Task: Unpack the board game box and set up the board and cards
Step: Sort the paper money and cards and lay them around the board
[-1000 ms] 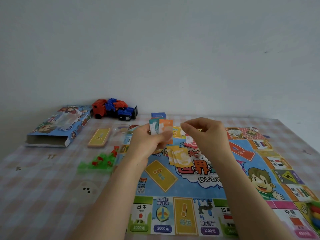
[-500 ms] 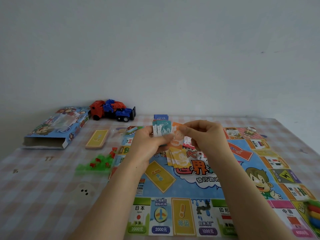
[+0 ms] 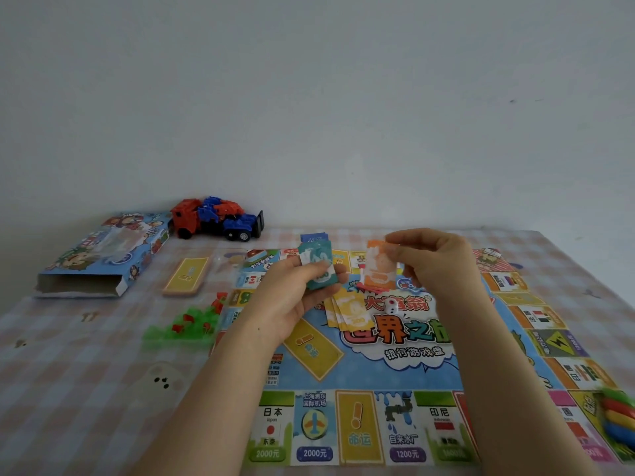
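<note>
Above the middle of the board (image 3: 395, 372), I hold both hands up off the surface. My left hand (image 3: 295, 297) grips a small stack of teal cards (image 3: 318, 266), thumb across the face and fingers curled behind. My right hand (image 3: 436, 266) pinches a single orange card (image 3: 379, 266) by its right edge, and the card hangs upright just beside the teal stack without touching it.

Below the orange card, a little toward twelve o'clock from the board's centre, lies a small heap of red cards (image 3: 374, 288). A fan of yellow cards (image 3: 348, 312) sits just at its seven o'clock, with the white die (image 3: 391, 306) close beside them. I judge I am sorting cards by colour into piles.

The opened box (image 3: 99, 259) lies off the board at ten o'clock, and a yellow deck (image 3: 187, 278) rests between box and board. The green and red houses (image 3: 192, 324) are heaped at nine o'clock.

My hold on the orange card is thin and at one edge only. If I let go from this height it may flutter and land across the yellow fan or the die, mixing the colours. The teal stack looks loosely squared, so a shift of my thumb could let cards slide out. My right forearm lies over the board's four o'clock side, near the coloured pawns (image 3: 618, 420). A careless sweep could knock them or drag the board askew.
</note>
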The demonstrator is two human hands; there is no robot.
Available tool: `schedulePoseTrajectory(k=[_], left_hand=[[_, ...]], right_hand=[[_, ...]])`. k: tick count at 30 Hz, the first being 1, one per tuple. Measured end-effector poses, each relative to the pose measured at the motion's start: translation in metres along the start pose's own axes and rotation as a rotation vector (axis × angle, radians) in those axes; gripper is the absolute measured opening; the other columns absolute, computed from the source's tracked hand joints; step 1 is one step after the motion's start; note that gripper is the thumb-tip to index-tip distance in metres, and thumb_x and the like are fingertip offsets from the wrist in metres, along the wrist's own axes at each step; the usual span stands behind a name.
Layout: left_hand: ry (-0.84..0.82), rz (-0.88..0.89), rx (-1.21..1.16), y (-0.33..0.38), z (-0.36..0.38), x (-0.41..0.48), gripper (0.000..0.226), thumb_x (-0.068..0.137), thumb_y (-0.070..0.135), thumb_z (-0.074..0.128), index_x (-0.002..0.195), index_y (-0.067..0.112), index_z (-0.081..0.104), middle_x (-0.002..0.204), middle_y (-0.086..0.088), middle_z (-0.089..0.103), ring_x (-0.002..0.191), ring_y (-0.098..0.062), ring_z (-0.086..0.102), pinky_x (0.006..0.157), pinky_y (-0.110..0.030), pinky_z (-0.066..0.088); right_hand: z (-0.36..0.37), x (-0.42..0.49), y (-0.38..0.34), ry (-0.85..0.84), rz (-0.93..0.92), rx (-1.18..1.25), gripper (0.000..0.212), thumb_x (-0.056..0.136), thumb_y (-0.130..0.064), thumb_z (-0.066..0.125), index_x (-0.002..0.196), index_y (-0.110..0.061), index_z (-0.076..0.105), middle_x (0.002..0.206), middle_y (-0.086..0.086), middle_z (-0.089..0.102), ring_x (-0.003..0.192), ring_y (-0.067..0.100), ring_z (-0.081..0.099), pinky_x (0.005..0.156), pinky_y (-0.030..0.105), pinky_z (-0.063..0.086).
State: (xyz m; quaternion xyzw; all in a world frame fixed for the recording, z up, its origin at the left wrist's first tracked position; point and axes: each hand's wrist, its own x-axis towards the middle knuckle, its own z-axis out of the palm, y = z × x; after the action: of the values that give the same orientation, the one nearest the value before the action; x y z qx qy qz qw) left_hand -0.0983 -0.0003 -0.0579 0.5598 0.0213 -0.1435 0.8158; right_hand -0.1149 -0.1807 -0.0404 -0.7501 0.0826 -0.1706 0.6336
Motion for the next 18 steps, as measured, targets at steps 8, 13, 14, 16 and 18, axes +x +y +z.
schedulePoseTrajectory(k=[8, 13, 14, 16, 18], left_hand=[[-0.011, 0.03, 0.096, -0.001, 0.001, 0.0, 0.016, 0.09, 0.006, 0.058, 0.106, 0.007, 0.063, 0.089, -0.008, 0.075, 0.078, -0.016, 0.073, 0.05, -0.019, 0.055], [0.003, 0.045, 0.136, -0.002, 0.003, 0.0, 0.021, 0.085, 0.006, 0.064, 0.106, 0.008, 0.063, 0.092, -0.008, 0.075, 0.081, -0.017, 0.073, 0.049, -0.018, 0.054], [0.014, 0.05, 0.144, -0.002, 0.003, 0.001, 0.023, 0.083, 0.006, 0.066, 0.106, 0.009, 0.064, 0.094, -0.008, 0.075, 0.083, -0.018, 0.072, 0.048, -0.017, 0.053], [0.038, 0.061, 0.171, -0.005, 0.004, 0.001, 0.027, 0.079, 0.005, 0.071, 0.105, 0.009, 0.065, 0.096, -0.007, 0.074, 0.083, -0.018, 0.072, 0.048, -0.017, 0.051], [0.041, 0.074, 0.21, -0.006, 0.006, 0.001, 0.03, 0.074, 0.007, 0.075, 0.102, 0.011, 0.067, 0.092, -0.004, 0.075, 0.076, -0.014, 0.072, 0.05, -0.017, 0.052]], right_hand=[[-0.039, 0.012, 0.012, 0.077, 0.075, -0.381, 0.019, 0.078, -0.001, 0.068, 0.074, -0.017, 0.075, 0.065, -0.001, 0.066, 0.052, 0.011, 0.055, 0.051, 0.024, 0.049], [-0.031, 0.013, 0.016, 0.056, 0.036, -0.618, 0.014, 0.079, -0.01, 0.068, 0.082, -0.022, 0.074, 0.083, -0.003, 0.07, 0.064, 0.009, 0.056, 0.054, 0.017, 0.041], [-0.029, 0.012, 0.015, 0.087, -0.015, -0.612, 0.01, 0.081, -0.015, 0.068, 0.086, -0.021, 0.075, 0.084, -0.004, 0.07, 0.066, 0.006, 0.057, 0.055, 0.016, 0.039], [-0.023, 0.008, 0.01, 0.122, -0.093, -0.477, 0.008, 0.085, -0.024, 0.068, 0.088, -0.021, 0.074, 0.08, -0.009, 0.069, 0.068, 0.002, 0.058, 0.054, 0.016, 0.038], [-0.012, 0.002, 0.003, 0.028, -0.099, -0.268, 0.012, 0.084, -0.033, 0.068, 0.086, -0.022, 0.073, 0.076, -0.01, 0.071, 0.057, -0.003, 0.058, 0.051, 0.014, 0.039]])
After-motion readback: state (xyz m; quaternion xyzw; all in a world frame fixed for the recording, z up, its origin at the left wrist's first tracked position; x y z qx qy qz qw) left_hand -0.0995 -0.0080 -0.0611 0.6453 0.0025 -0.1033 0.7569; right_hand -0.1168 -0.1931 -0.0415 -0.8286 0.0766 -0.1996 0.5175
